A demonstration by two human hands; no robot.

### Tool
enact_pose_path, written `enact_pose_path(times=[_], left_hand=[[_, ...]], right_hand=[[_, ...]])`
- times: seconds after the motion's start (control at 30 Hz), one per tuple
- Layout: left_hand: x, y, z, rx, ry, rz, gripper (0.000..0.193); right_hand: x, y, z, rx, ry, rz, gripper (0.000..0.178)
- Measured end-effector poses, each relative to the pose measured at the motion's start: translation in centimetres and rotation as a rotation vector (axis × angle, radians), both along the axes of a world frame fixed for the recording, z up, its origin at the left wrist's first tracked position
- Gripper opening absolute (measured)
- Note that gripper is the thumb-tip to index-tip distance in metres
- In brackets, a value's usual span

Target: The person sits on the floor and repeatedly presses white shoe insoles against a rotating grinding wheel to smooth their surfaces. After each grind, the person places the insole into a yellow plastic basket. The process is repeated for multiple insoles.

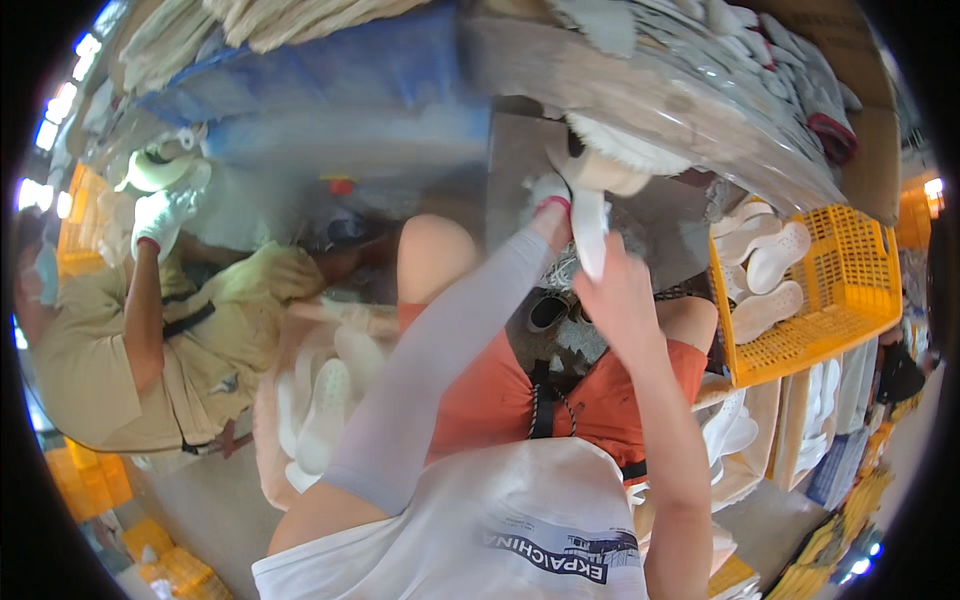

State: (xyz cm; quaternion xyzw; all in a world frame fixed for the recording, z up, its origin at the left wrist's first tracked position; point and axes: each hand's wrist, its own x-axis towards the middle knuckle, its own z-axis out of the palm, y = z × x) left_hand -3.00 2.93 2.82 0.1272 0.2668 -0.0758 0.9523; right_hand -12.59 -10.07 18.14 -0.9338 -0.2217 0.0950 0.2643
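Between my knees, my right hand (622, 300) is bare and closed around the near end of a white shoe sole (590, 238). The sole stands tilted, its far end against a cream wheel-like part (612, 175) with a fluffy white pad (630, 150) above it. My left hand (548, 192), in a white glove with a red cuff, is just left of the sole and beside the wheel. Its fingers are blurred and partly hidden, so their grip does not show. A grey sleeve covers my left arm.
On the right, a yellow crate (820, 320) holds several white soles. More soles fill a lined container (320, 410) at my left. A co-worker's gloved hand (160, 218) holds a pale curved piece at far left. Piled gloves (800, 90) lie at the upper right.
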Motion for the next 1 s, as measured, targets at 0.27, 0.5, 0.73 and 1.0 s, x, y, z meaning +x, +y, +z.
enact_pose_path(times=[0.27,0.5,0.73,1.0], left_hand=[[-6.2,-3.6,2.5,0.017,-0.087,-0.057,0.053],[-1.9,0.1,0.7,0.079,-0.048,-0.031,0.051],[-4.0,-3.9,-1.9,0.009,0.017,-0.064,0.050],[-0.7,-1.0,1.4,-0.039,0.167,-0.097,0.048]], right_hand=[[-6.7,-5.1,1.4,0.191,0.080,-0.048,0.032],[1.2,-2.0,-7.7,0.268,-0.398,-0.075,0.020],[4.4,0.5,-9.7,0.270,-0.435,-0.142,0.032],[1.7,-3.7,-6.8,0.478,0.281,-0.034,0.053]])
